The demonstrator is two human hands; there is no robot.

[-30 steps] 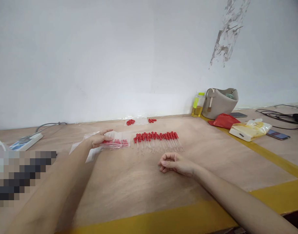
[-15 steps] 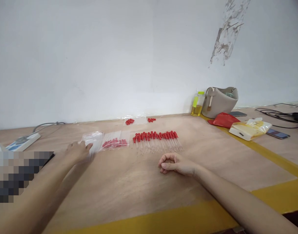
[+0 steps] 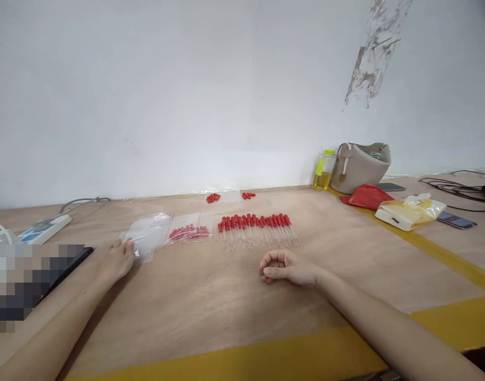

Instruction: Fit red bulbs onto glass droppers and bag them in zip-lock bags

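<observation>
My left hand (image 3: 117, 260) is at the left edge of the clear plastic bags (image 3: 147, 235), thumb and fingers closed on the border of one bag. Partly hidden by the hand, that bag lies flat on the table. Beside it, clear bags (image 3: 190, 219) hold red rubber bulbs (image 3: 182, 232). A row of droppers (image 3: 258, 225) with red bulbs and thin clear stems lies in the middle, bulbs toward the wall. Nearer to me, my right hand (image 3: 287, 267) rests on the table, loosely curled, a gap between thumb and fingers and nothing visible in it.
Loose red bulbs (image 3: 213, 198) lie by the wall. A power strip (image 3: 46, 228) and a dark-edged object (image 3: 70, 270) are at the left. Right are a bottle (image 3: 322, 172), grey bag (image 3: 359, 169), red pouch (image 3: 367, 198), yellow-white packet (image 3: 409, 211), phone (image 3: 457, 220) and black cables (image 3: 448, 185).
My left hand has moved left and toward me, and a clear bag now extends farther left from the stack. My right hand has stayed where it was.
</observation>
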